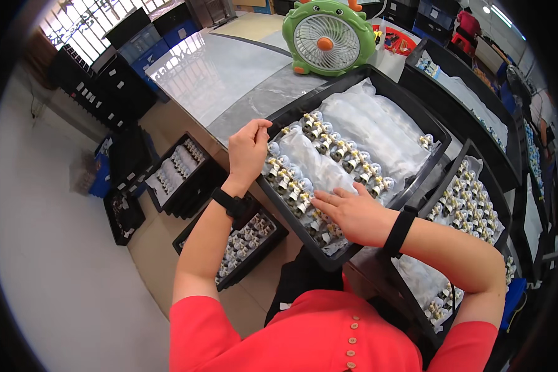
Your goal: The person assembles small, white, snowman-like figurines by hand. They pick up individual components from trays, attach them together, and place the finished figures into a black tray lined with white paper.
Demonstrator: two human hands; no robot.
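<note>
A black plastic tray (442, 133) lies in front of me. In it, rows of small figurines (347, 150) with clear domed heads and white-and-yellow bodies alternate with sheets of thin white wrapping paper (372, 115). My left hand (248, 150) is closed at the tray's left rim, fingers curled; the exact grip is partly hidden. Fingers stretched out, my right hand (359, 214) rests flat on the near end of a paper strip (313, 162) between two figurine rows. It covers some of the figurines beneath it.
A green animal-shaped fan (325, 40) stands beyond the tray on the grey table (211, 68). More black trays of figurines sit at the right (471, 201) and on the floor at the left (177, 170). Far off at the upper right, a person (469, 23) in red sits.
</note>
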